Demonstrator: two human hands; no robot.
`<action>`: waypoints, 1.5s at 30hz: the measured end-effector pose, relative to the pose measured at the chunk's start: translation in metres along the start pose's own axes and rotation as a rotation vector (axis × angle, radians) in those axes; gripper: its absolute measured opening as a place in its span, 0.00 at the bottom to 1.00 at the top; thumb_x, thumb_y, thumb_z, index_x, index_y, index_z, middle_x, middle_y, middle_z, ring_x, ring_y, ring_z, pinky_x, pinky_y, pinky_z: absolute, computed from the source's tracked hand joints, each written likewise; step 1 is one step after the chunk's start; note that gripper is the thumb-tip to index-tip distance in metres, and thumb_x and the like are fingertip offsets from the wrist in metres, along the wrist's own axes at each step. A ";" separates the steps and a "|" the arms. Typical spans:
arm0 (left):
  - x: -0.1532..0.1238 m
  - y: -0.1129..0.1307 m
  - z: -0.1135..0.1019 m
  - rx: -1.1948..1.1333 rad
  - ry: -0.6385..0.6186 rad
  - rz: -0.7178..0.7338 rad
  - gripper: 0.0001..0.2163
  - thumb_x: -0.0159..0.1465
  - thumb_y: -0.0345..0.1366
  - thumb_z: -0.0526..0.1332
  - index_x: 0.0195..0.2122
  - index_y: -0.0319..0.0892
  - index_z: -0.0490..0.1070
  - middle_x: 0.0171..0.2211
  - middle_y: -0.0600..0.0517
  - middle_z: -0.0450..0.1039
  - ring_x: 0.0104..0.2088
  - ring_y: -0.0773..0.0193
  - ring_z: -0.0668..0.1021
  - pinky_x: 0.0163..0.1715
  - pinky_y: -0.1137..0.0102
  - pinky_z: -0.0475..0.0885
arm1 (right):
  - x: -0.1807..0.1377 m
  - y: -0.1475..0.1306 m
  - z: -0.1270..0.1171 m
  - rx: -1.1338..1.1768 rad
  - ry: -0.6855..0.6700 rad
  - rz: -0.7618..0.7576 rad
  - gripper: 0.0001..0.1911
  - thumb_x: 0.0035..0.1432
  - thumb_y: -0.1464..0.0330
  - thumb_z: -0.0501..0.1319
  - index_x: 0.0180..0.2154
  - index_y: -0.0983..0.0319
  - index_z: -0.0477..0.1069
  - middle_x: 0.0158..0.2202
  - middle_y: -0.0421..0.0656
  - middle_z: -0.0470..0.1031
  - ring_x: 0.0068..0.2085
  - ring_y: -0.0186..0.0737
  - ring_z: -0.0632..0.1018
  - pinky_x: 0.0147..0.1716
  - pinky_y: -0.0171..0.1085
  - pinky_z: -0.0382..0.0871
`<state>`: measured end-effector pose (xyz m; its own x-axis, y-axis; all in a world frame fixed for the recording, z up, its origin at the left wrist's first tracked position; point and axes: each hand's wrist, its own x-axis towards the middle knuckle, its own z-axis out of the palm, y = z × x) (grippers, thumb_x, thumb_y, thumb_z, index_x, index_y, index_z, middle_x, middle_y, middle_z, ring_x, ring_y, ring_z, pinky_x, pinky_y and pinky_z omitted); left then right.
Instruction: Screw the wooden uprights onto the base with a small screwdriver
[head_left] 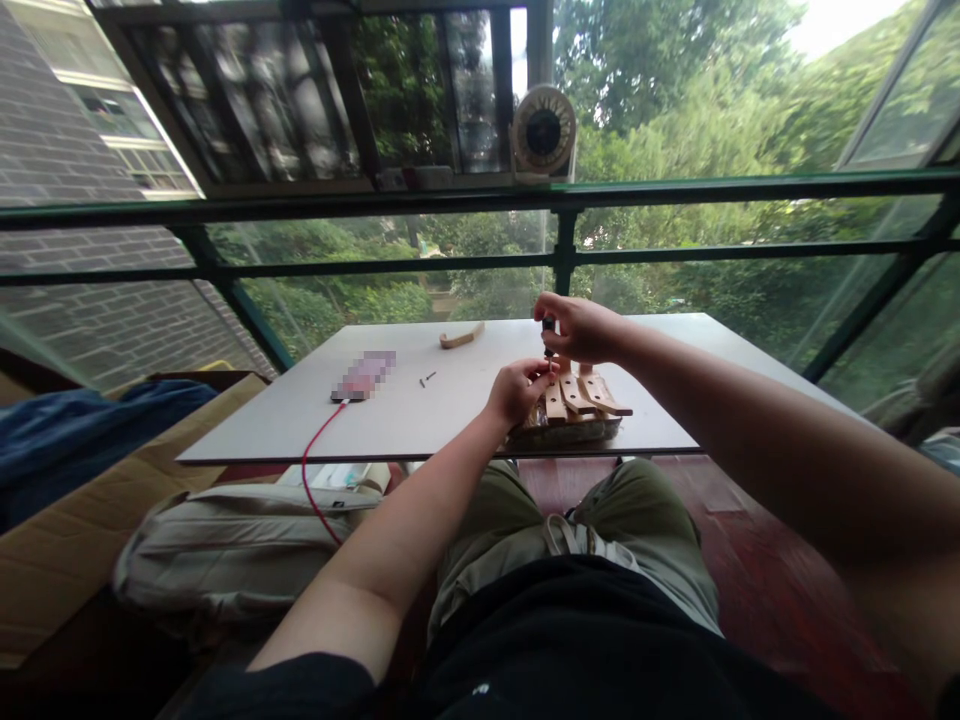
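Note:
My right hand (577,328) grips the dark handle of a screwdriver (549,338), which points straight down. Just below it, the fingers of my left hand (519,388) pinch together around the screwdriver's tip; whatever small thing they hold there is too small to make out. Under both hands lie several wooden hooks (576,393) with dark holes in them, side by side on a block-like package (581,430) with a shiny wrap. Part of the nearest hook is hidden by my left hand.
On the white table (405,425) lie a curved wooden hook (462,337), small screws (427,380) and a blurred-out phone-like thing (364,378) with a red cable (307,450). A round fan (544,130) stands behind the green railing (465,264). A bag (217,545) and a cardboard box (82,540) sit at left.

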<state>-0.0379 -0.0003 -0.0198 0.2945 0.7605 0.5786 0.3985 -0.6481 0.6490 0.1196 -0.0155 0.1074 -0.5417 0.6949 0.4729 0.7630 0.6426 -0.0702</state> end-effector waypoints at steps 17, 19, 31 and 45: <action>0.000 0.009 0.002 -0.015 -0.022 -0.029 0.11 0.64 0.38 0.60 0.43 0.42 0.78 0.43 0.48 0.80 0.41 0.60 0.81 0.45 0.67 0.75 | 0.012 -0.003 -0.011 -0.119 -0.094 0.044 0.11 0.59 0.63 0.59 0.38 0.62 0.77 0.35 0.46 0.79 0.32 0.39 0.73 0.31 0.36 0.60; -0.001 0.011 0.002 -0.020 -0.024 -0.035 0.11 0.64 0.39 0.60 0.43 0.43 0.79 0.41 0.49 0.81 0.40 0.61 0.81 0.44 0.68 0.75 | 0.011 -0.003 -0.011 -0.134 -0.086 0.057 0.12 0.59 0.62 0.59 0.37 0.62 0.77 0.32 0.45 0.78 0.31 0.38 0.72 0.30 0.36 0.59; 0.000 0.008 0.001 -0.060 -0.039 -0.049 0.10 0.63 0.40 0.62 0.42 0.43 0.78 0.40 0.49 0.81 0.38 0.61 0.81 0.41 0.68 0.75 | 0.006 -0.002 -0.010 -0.128 -0.056 0.087 0.14 0.59 0.59 0.59 0.37 0.62 0.76 0.31 0.45 0.76 0.29 0.37 0.71 0.28 0.36 0.55; 0.000 -0.005 0.003 -0.083 -0.011 -0.061 0.12 0.63 0.42 0.62 0.43 0.42 0.79 0.41 0.48 0.81 0.41 0.59 0.81 0.44 0.67 0.75 | -0.003 0.001 0.002 0.316 -0.125 -0.014 0.17 0.54 0.76 0.57 0.46 0.62 0.71 0.37 0.41 0.79 0.32 0.32 0.73 0.35 0.31 0.63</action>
<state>-0.0377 0.0029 -0.0246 0.2816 0.7990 0.5313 0.3425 -0.6009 0.7222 0.1210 -0.0162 0.1042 -0.6051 0.7071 0.3660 0.6190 0.7069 -0.3423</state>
